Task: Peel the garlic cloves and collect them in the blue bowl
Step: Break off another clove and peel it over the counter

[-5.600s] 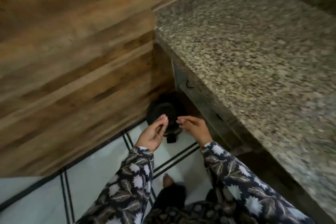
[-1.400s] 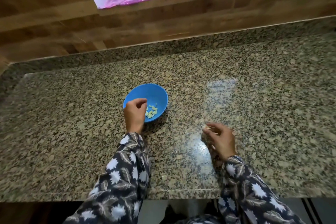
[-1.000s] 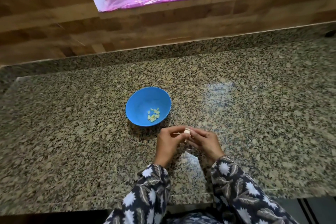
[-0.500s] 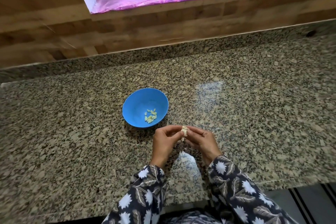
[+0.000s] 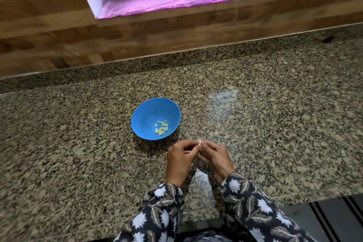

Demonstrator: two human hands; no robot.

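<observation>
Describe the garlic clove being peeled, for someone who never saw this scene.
On the granite countertop, just nearer than the blue bowl, the left hand and right hand meet. The garlic clove is the whitish piece pinched between them; the yellowish cloves lie inside the bowl.

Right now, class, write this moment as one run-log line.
step: peeling | left hand: pinches garlic clove | right hand: pinches garlic clove | blue bowl: on counter, peeled cloves inside

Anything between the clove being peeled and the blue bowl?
Nothing: the head view shows only bare granite counter between the garlic clove, pinched by left hand and right hand, and the blue bowl.
</observation>
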